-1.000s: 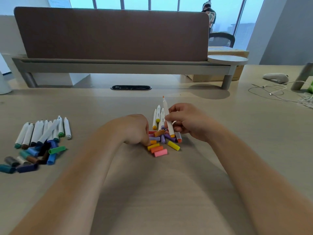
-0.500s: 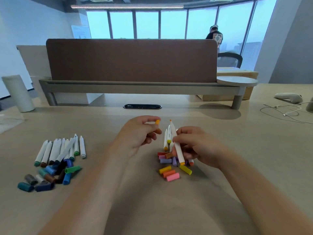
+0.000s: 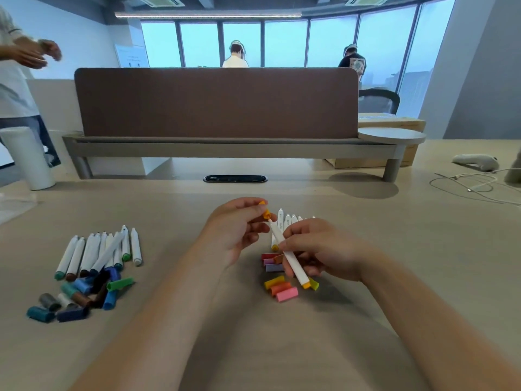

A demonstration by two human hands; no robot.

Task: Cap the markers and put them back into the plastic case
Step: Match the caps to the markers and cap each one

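Note:
My right hand (image 3: 315, 249) grips a white marker with an orange end (image 3: 290, 256), its tip pointing up and left. My left hand (image 3: 239, 227) pinches an orange cap (image 3: 265, 210) right at that tip. Under my right hand lie several loose warm-coloured caps (image 3: 282, 289) in pink, orange, yellow and purple. Behind it stand several uncapped white markers (image 3: 287, 221) in a row. At the left lies a second row of uncapped white markers (image 3: 98, 252), with several blue, green, brown and grey caps (image 3: 81, 294) in front. No plastic case can be made out for sure.
A clear plastic sheet or bag (image 3: 14, 206) lies at the far left edge near a white cylinder (image 3: 28, 158). A brown divider (image 3: 217, 101) on a grey shelf crosses the desk's back. A white cable (image 3: 473, 183) and a controller (image 3: 476, 162) lie far right. People stand behind.
My left hand lifted an orange cap out of the pile and brought it to the tip of the marker in my right hand. The camera tilted upward.

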